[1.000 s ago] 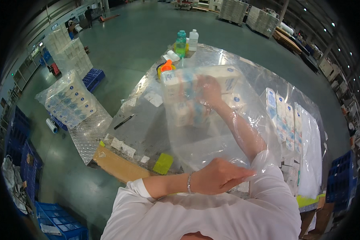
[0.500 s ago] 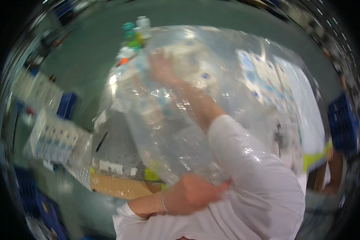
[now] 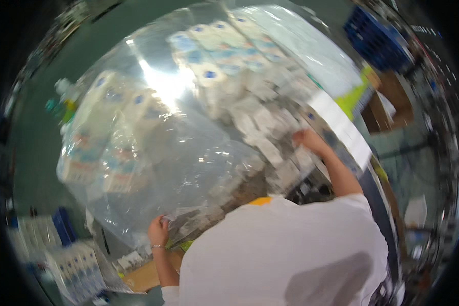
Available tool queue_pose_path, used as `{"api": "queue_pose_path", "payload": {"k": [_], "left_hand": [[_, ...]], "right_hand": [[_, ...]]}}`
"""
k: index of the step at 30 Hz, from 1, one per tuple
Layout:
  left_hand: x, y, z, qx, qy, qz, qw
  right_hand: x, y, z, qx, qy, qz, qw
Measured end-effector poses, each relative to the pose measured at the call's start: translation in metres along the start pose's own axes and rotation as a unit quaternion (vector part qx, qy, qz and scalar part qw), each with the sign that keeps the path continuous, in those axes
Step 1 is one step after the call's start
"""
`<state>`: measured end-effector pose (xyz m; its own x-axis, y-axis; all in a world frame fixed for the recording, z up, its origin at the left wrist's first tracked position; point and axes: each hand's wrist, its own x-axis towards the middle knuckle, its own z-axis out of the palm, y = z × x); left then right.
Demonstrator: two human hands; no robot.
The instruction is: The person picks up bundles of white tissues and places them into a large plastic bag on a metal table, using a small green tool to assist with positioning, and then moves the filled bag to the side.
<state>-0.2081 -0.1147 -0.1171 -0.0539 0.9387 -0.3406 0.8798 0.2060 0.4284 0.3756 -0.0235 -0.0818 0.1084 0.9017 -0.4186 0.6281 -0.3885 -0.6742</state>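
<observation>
A large clear plastic bag (image 3: 173,148) lies over the table, with white-and-blue printed packs (image 3: 99,137) showing under it at the left. My left hand (image 3: 158,232) is at the near edge of this bag, thumb and fingers pinched on the plastic. Across to the right, my right hand (image 3: 308,140) reaches among small whitish packets (image 3: 262,122) heaped on the table. Its fingers are blurred, and whether they grip a packet does not show. More white-and-blue packs (image 3: 224,46) lie in rows beyond the heap.
Small bottles (image 3: 64,99) stand at the table's left edge. White sheeting (image 3: 296,38) covers the far right side. A blue crate (image 3: 377,41) and an open cardboard box (image 3: 390,104) are to the right. Bagged packs (image 3: 76,268) sit at the lower left.
My view has turned to the right. My right hand has drawn back from the far left of the bag to the packets at right. My left hand has moved left to the bag's near edge.
</observation>
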Motion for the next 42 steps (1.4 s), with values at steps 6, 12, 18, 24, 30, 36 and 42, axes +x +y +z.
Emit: {"api": "queue_pose_path", "payload": {"k": [6, 12, 18, 24, 30, 36, 42], "left_hand": [[-0.005, 0.083, -0.009, 0.0, 0.184, 0.175, 0.967], [-0.01, 0.238, -0.029, -0.19, -0.108, 0.255, 0.942], [0.039, 0.337, 0.05, -0.277, -0.294, 0.322, 0.856], [0.132, 0.383, 0.161, -0.55, -0.318, 0.044, 0.771], [0.109, 0.399, 0.149, -0.631, -0.451, -0.081, 0.626], [0.05, 0.376, 0.102, -0.394, -0.291, 0.145, 0.86], [-0.042, 0.271, -0.02, -0.224, -0.186, 0.299, 0.909]], "right_hand": [[-0.04, 0.128, -0.104, -0.212, 0.566, 0.266, 0.751], [-0.045, 0.123, -0.1, -0.263, 0.386, 0.204, 0.86], [-0.02, 0.071, -0.046, -0.001, 0.09, 0.113, 0.989], [0.039, 0.093, 0.002, 0.356, 0.244, 0.024, 0.902], [0.045, 0.042, 0.035, 0.566, 0.296, 0.043, 0.768], [-0.021, 0.041, 0.008, 0.632, -0.006, 0.086, 0.77], [-0.121, 0.029, -0.004, 0.666, -0.113, 0.038, 0.736]]}}
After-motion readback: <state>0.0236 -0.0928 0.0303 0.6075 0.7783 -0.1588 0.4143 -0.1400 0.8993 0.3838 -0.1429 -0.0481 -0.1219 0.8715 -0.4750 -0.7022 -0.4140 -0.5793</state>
